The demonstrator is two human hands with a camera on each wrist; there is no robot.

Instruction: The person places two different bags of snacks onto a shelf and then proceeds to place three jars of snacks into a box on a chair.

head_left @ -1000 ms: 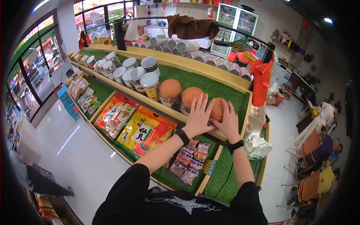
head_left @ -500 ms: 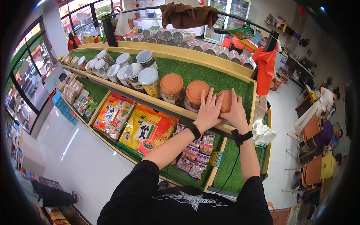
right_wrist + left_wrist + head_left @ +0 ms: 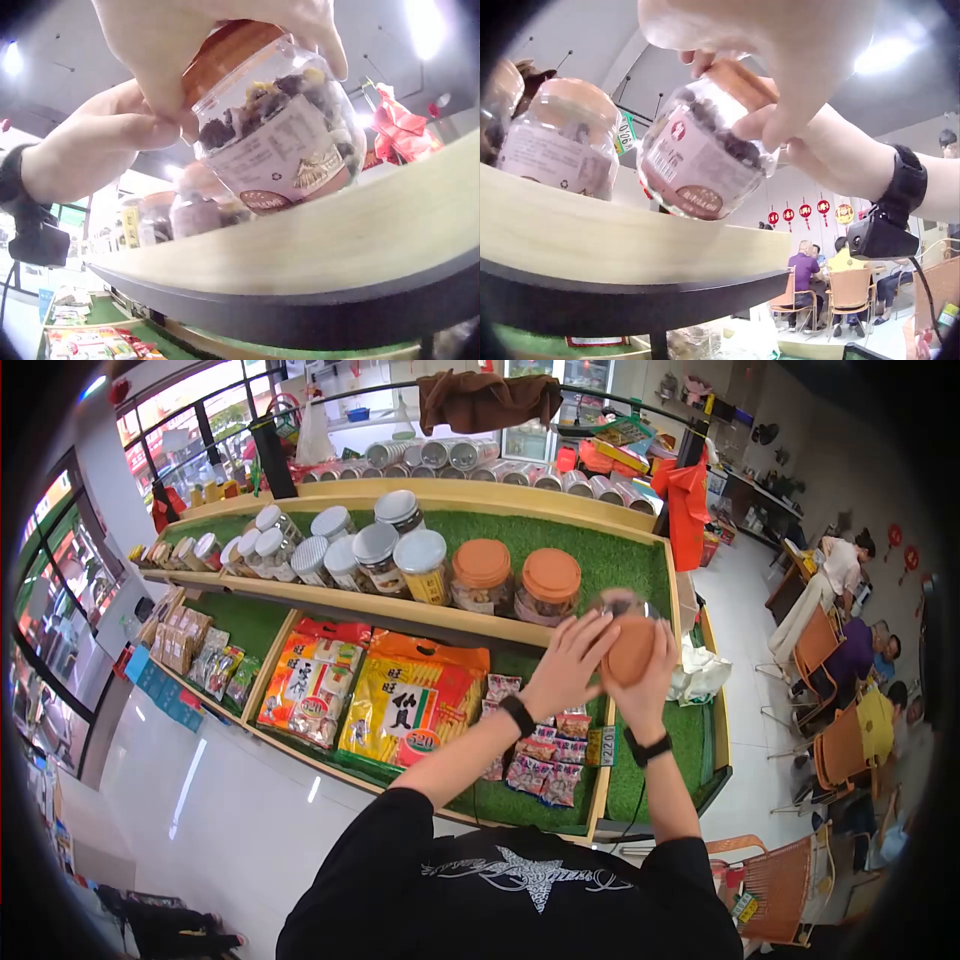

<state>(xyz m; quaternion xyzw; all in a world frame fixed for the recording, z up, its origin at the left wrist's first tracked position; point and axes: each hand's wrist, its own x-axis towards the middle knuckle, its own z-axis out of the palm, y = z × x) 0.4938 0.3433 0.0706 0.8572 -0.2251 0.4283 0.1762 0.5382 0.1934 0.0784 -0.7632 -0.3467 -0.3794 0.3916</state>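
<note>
A clear plastic jar with an orange lid tilts towards me at the shelf's front edge. Dark chunky pieces fill the jar, which has a pale pink label. My left hand grips the lid from its left side. On the other side my right hand curls its fingers round the lid. In the left wrist view, the jar's base overlaps the wooden shelf edge. Two more orange-lidded jars, a nearer one and a farther one, stand upright to the left.
Several silver-lidded jars continue the row on the green turf shelf. Below are yellow snack bags, small pink packets and a price tag. A red bag hangs at the right post. People sit beyond, near chairs.
Both hands have drawn the jar towards me and tipped its lid my way; before, it stood nearer the other orange-lidded jars. The head view has shifted too.
</note>
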